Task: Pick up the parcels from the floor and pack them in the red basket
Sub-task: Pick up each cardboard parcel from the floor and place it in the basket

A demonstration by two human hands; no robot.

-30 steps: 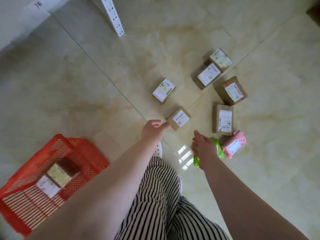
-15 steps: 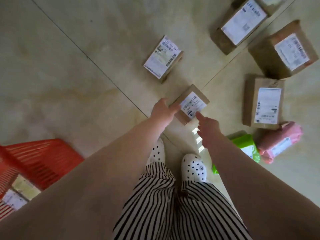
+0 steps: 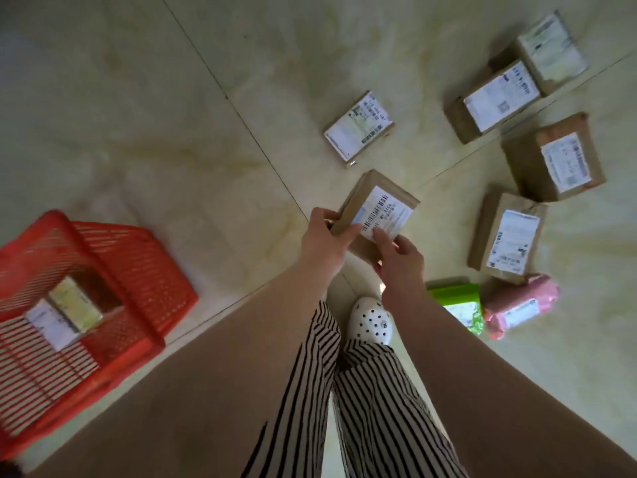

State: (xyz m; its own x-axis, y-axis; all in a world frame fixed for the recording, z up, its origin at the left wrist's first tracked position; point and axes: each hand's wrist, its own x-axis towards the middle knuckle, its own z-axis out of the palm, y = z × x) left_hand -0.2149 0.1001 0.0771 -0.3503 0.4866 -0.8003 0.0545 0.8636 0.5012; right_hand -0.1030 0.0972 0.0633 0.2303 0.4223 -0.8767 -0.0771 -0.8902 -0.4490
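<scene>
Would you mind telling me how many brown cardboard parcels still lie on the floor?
5: one alone beyond the held parcel, two touching at the far right, and two nearer. None seems hidden.

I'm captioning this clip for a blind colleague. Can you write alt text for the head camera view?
Both hands, left hand and right hand, hold a small brown parcel above a pale tiled floor. A red basket with two parcels sits at left; seven more parcels lie at right.
</scene>
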